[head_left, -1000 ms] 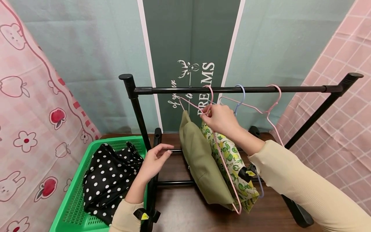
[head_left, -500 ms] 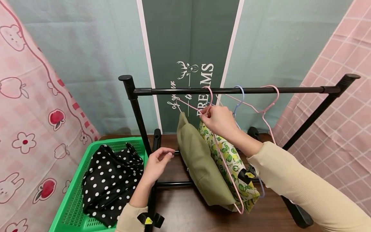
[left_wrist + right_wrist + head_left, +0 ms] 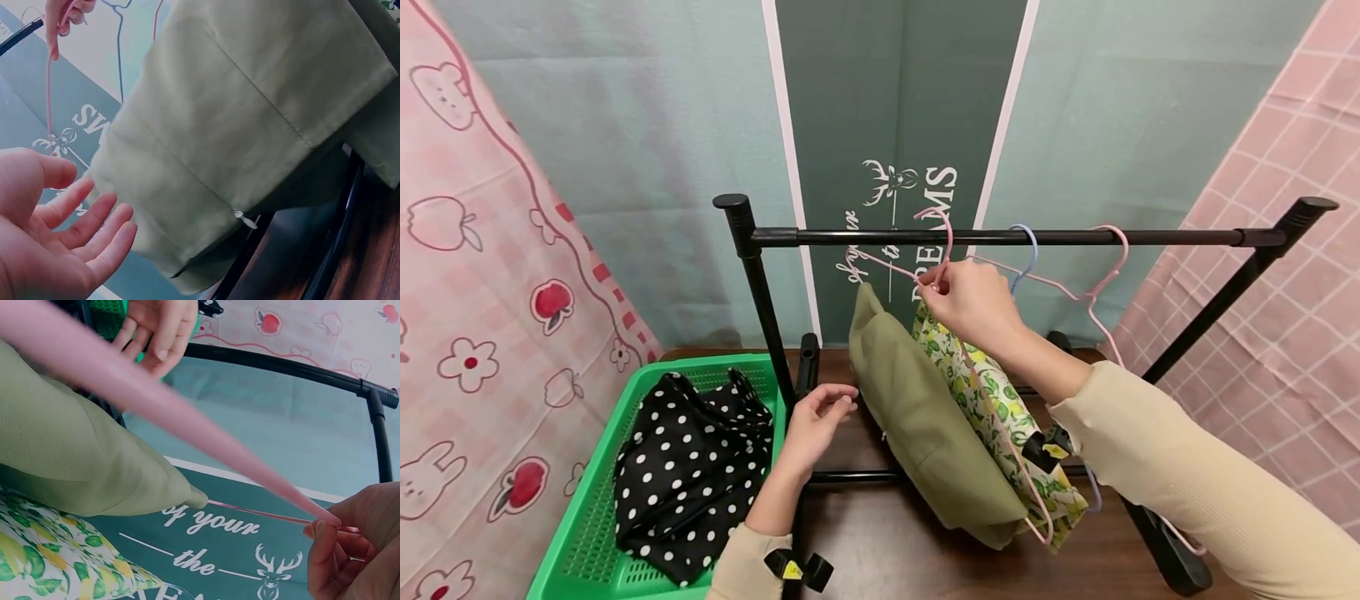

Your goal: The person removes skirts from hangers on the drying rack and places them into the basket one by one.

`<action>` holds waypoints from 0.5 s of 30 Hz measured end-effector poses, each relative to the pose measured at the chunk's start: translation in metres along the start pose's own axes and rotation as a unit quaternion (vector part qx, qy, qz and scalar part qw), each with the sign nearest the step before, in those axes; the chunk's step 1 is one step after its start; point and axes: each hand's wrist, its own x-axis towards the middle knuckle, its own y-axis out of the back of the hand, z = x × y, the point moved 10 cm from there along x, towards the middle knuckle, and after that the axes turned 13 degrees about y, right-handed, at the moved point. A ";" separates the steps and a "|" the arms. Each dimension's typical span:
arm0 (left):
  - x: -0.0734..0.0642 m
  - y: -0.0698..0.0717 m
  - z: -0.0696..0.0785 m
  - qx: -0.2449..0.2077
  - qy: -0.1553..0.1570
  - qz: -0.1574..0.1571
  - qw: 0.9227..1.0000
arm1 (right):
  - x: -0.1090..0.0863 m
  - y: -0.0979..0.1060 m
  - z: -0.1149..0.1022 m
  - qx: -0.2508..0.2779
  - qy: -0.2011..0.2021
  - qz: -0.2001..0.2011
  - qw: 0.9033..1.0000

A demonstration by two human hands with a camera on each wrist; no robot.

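Observation:
My right hand point(image 3: 973, 304) pinches a pink hanger point(image 3: 187, 425) just below its hook, under the rack's rail point(image 3: 865, 237). An olive-green garment point(image 3: 925, 425) hangs folded over that hanger; a small pale tag or pull shows on it in the left wrist view. To the left of the garment is my left hand point(image 3: 69, 231), palm up with loosely bent fingers, holding nothing. Its fingertips are close to the garment's edge; whether they touch it I cannot tell. A lemon-print garment point(image 3: 992, 383) hangs behind the green one.
A blue hanger point(image 3: 1026, 258) and another pink hanger point(image 3: 1105, 287) hang further right on the rail. The green basket point(image 3: 576, 500) at left holds a black polka-dot cloth point(image 3: 688, 475). The rack's black post point(image 3: 767, 333) stands between basket and garments, over a brown tabletop point(image 3: 880, 558).
The held hanger's hook has risen and sits higher above the rail. The green garment's lower end has swung to the right. My left hand has moved slightly right, nearer the garment.

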 end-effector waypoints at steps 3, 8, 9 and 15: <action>0.004 0.000 -0.007 0.000 0.007 0.010 1.000 | 0.002 0.006 -0.004 -0.008 0.009 0.009 1.000; 0.006 -0.004 -0.015 0.015 0.031 0.011 0.999 | 0.003 0.015 -0.009 -0.014 0.020 0.018 1.000; 0.006 -0.005 -0.016 0.017 0.036 0.010 0.999 | 0.003 0.017 -0.011 -0.015 0.023 0.020 0.999; 0.007 -0.009 -0.021 0.015 0.056 0.005 0.998 | 0.004 0.025 -0.017 -0.014 0.036 0.029 0.999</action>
